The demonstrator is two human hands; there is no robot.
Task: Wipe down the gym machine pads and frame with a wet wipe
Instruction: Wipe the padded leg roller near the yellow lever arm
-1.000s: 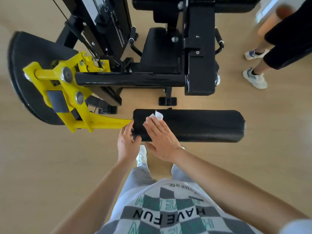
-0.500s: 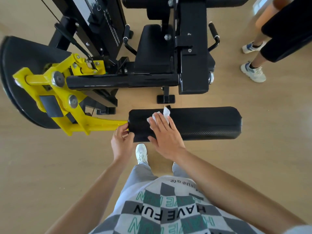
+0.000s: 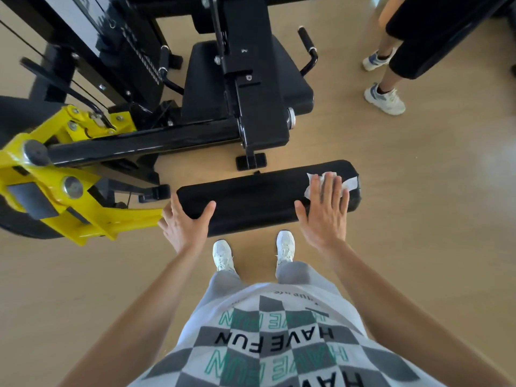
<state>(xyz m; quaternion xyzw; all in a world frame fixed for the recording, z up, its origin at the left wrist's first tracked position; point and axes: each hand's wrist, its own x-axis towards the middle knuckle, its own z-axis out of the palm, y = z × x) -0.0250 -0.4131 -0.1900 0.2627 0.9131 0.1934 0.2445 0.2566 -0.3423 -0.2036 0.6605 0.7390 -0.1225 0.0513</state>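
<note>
**Roller pad: cover the right end, then the underside**

The right grip (image 3: pixel 325 216) lies flat and unclenched. Its straight fingers press the wet wipe (image 3: pixel 350 183) onto the top of the roller pad (image 3: pixel 257 196) at its right end, and the wipe's corners show past the fingertips. The left grip (image 3: pixel 185 227) grasps the pad's left end, thumb over the top, just beside the yellow arm (image 3: pixel 92 216).

To do this step well, I judge the palm should press evenly and carry the wipe over the rounded end cap. The left grip should stop the pad rolling, then turn it so the hidden underside gets wiped too.
</note>
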